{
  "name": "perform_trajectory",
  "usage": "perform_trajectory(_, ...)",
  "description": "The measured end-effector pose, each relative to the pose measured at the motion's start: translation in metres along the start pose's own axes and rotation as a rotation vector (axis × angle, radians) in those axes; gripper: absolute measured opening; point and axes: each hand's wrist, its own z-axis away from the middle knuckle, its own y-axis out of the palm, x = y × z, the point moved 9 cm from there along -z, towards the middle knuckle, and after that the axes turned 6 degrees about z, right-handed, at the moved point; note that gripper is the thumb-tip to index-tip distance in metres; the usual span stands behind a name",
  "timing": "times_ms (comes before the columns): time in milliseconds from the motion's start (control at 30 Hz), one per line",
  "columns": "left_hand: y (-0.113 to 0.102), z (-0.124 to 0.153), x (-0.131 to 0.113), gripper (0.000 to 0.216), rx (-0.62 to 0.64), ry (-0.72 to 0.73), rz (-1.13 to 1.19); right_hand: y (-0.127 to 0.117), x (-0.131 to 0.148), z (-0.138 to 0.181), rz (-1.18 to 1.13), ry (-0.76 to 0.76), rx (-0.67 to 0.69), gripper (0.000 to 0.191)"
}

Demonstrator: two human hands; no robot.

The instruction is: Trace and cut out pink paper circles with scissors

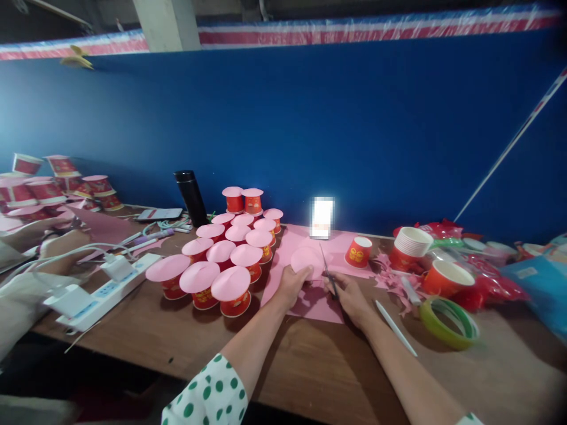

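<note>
My left hand [291,285] pinches the near edge of a round pink paper disc [305,258]. In my right hand [352,297] is a pair of scissors [325,261], its blades pointing away from me at the disc's right edge. I cannot tell whether the blades touch the paper. Below both hands lies a larger pink paper sheet [319,311]. To the left stand several upturned red paper cups [236,305], topped with pink discs [231,284]. One red paper cup [358,254] stands upright beyond my right hand.
Pink paper scraps [398,280], stacked cups [411,245], green tape [449,323] and a white pen [396,328] lie right. A bright phone [322,218] leans on the blue partition [354,130]. Leftward are a black flask [191,198], power strip [108,295] and another person's hand [62,251].
</note>
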Motion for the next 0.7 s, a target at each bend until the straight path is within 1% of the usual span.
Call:
perform_trajectory(133,-0.0003,-0.0014,0.0028,0.034,0.000,-0.017,-0.006,-0.0011,0.0013,0.0001,0.009,-0.001,-0.010,0.050)
perform_trajectory(467,-0.0027,-0.0014,0.0003,0.035,-0.022,0.010,0.015,-0.0007,-0.0005,-0.0002,0.027,-0.001,0.000,0.051)
perform_trajectory(700,-0.0012,-0.0018,-0.0015,0.036,0.016,0.038,0.018,-0.0012,-0.0009,-0.0003,0.052,0.002,0.000,0.050)
